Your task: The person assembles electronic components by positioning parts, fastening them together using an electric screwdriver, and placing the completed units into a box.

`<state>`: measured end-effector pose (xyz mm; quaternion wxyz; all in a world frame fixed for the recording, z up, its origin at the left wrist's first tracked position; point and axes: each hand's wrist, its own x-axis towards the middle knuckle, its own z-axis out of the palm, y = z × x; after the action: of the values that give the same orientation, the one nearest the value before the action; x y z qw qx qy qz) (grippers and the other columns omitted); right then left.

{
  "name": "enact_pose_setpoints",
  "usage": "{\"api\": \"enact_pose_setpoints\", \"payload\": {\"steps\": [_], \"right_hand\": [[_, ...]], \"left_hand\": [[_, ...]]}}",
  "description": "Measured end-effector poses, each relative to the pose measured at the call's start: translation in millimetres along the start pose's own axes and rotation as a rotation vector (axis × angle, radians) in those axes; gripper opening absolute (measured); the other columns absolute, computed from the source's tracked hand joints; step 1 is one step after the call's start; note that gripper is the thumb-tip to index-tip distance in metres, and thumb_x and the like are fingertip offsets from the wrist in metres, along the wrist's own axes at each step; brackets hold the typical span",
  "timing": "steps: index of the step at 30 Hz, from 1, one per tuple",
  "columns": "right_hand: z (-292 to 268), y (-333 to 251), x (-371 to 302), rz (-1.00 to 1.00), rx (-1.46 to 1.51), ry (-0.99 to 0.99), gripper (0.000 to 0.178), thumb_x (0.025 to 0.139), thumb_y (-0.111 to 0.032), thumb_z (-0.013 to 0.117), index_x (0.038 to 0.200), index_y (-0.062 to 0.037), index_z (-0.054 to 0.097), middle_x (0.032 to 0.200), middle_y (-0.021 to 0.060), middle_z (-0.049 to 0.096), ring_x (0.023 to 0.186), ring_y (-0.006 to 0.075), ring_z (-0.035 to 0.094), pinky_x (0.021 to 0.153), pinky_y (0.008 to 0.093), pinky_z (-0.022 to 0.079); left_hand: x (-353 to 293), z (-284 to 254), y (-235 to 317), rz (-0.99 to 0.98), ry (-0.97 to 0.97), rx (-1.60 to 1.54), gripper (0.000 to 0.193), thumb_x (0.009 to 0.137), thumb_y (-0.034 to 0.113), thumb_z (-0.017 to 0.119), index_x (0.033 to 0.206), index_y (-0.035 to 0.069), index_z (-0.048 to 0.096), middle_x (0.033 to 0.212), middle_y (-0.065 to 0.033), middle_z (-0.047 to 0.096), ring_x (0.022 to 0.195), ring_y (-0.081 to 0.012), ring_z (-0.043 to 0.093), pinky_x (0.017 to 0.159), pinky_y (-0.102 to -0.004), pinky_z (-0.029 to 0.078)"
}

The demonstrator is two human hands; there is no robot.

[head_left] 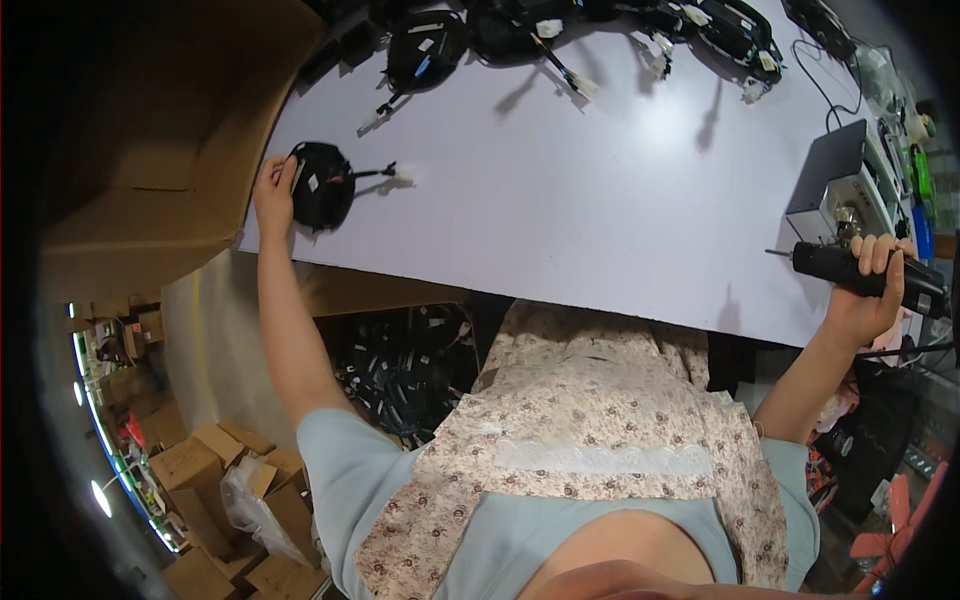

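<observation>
At the table's left end, my left hand (275,200) grips the edge of a black rounded housing (325,188). A short dark cable runs from the housing to a white connector (402,177) on the tabletop. My right hand (868,290) is wrapped round a black electric screwdriver (835,266) at the right. Its thin bit points left, above the table and apart from the housing. Along the far edge lie several similar black housings (425,52) with cables and white connectors.
A large open cardboard box (150,215) stands against the table's left side. On the right of the white table (580,210) sits a grey and white box-shaped device (845,180). Below the table is a bin of black parts (405,365). Cardboard boxes (200,470) cover the floor at lower left.
</observation>
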<state>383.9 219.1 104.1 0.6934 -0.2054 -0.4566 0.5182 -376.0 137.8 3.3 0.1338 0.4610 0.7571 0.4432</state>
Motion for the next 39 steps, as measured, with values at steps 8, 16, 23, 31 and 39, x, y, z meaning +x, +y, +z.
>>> {"api": "enact_pose_setpoints", "payload": {"steps": [8, 16, 23, 31, 39], "right_hand": [[-30, -1, 5, -0.049, 0.118, 0.057, 0.031, 0.092, -0.005, 0.062, 0.119, -0.0178, 0.055, 0.081, 0.0022, 0.047, 0.072, 0.0156, 0.045, 0.075, 0.0346, 0.041], [-33, -33, 17, -0.539, -0.138, 0.254, 0.012, 0.099, -0.008, 0.063, 0.108, -0.0063, 0.055, 0.078, 0.0027, 0.054, 0.065, 0.0153, 0.052, 0.067, 0.0307, 0.046], [-30, -16, 33, -0.473, -0.304, 0.414, 0.012, 0.095, -0.002, 0.067, 0.104, -0.0028, 0.059, 0.08, 0.0053, 0.062, 0.063, 0.0139, 0.061, 0.058, 0.0281, 0.051], [-16, -25, 57, -0.323, -0.682, -0.083, 0.01, 0.09, -0.009, 0.077, 0.089, -0.0052, 0.068, 0.068, -0.0019, 0.064, 0.057, 0.0062, 0.059, 0.052, 0.0254, 0.046], [5, 1, 20, -0.266, -0.258, 0.035, 0.015, 0.093, -0.013, 0.076, 0.098, -0.0019, 0.067, 0.075, 0.0025, 0.066, 0.059, 0.0095, 0.061, 0.054, 0.023, 0.048]], "left_hand": [[-86, 46, 83, -0.109, -0.227, 0.004, 0.019, 0.105, 0.019, 0.062, 0.108, 0.001, 0.063, 0.092, 0.0001, 0.062, 0.086, -0.0075, 0.056, 0.078, -0.0239, 0.046], [-126, 262, 266, 0.365, -0.753, -0.037, 0.015, 0.101, 0.015, 0.066, 0.1, 0.0, 0.063, 0.086, -0.0022, 0.061, 0.083, -0.0096, 0.054, 0.078, -0.0256, 0.046], [-157, 359, 329, 0.586, -0.897, -0.105, 0.018, 0.098, 0.02, 0.07, 0.101, 0.003, 0.063, 0.079, -0.0104, 0.069, 0.069, -0.0223, 0.063, 0.071, -0.0319, 0.05], [-167, 343, 326, 0.852, -0.759, -0.143, 0.046, 0.084, 0.036, 0.083, 0.115, 0.007, 0.066, 0.141, -0.0142, 0.054, 0.131, -0.034, 0.048, 0.107, -0.0438, 0.041], [-184, 328, 313, 0.934, -0.823, 0.042, 0.065, 0.068, 0.044, 0.092, 0.117, 0.009, 0.066, 0.159, -0.0182, 0.037, 0.145, -0.0426, 0.035, 0.116, -0.0525, 0.033]]}}
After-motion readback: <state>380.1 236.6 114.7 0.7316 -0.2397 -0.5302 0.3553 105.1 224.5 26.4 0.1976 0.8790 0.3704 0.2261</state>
